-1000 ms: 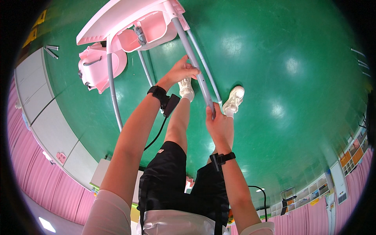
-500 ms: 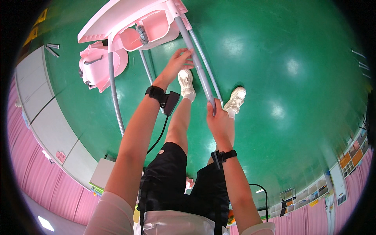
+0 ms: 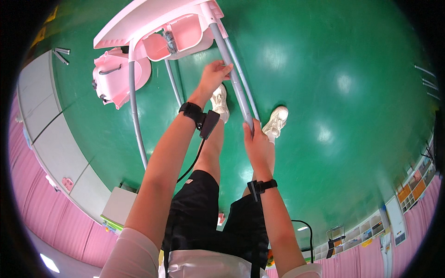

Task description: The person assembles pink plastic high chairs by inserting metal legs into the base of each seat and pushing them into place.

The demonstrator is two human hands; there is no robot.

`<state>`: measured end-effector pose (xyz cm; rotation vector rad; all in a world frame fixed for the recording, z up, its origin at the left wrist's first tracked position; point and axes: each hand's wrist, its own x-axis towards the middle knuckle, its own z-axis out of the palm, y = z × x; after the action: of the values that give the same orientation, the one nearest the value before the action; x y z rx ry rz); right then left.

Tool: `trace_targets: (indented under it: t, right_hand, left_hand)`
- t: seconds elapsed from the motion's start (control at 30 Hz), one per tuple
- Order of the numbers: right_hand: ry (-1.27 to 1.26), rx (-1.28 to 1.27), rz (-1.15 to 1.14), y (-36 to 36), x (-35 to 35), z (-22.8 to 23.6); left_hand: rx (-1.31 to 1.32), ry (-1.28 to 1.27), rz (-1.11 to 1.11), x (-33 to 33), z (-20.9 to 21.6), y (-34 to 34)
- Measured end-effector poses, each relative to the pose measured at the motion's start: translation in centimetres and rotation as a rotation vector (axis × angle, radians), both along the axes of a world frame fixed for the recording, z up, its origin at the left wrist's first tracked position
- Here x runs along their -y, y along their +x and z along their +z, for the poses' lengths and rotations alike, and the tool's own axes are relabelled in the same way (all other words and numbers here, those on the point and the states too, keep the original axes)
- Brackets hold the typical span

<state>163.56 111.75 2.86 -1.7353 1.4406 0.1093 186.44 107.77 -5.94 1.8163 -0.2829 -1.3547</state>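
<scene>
R hand closed round leg end, prob. to steady it; L hand loosely curled at leg nr pink top, hold unclear.

a straight, grey tubular leg slants down and to the right from a pink plastic frame, gripped around its lower end. 4 grey legs are visible on the frame, which also has open pink compartments.
</scene>
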Motion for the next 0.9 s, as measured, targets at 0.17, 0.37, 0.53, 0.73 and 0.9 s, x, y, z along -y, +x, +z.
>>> trace_targets:
  t: [0.17, 0.37, 0.53, 0.73, 0.9]
  right_hand:
    - [0.308, -0.136, 0.071, -3.6, -1.2, -1.6]
    - [0.273, 0.056, -0.037, -3.7, 6.3, -3.5]
    - [0.27, 0.309, -0.008, 0.5, 16.5, -8.1]
    - [0.568, 0.515, -0.295, 11.4, 25.3, -6.6]
    - [0.683, 0.4, -0.647, 17.4, 29.0, -6.4]
  left_hand:
    - [0.271, 0.01, -0.076, -5.7, -0.4, 0.3]
    - [0.711, 0.187, 0.082, -16.0, 2.6, 6.7]
    - [0.495, 0.046, 0.434, -20.8, 2.5, 16.1]
    - [0.281, 0.012, 0.611, -15.5, 3.6, 26.8]
    - [-0.002, 0.175, 0.734, -10.1, 2.2, 27.8]
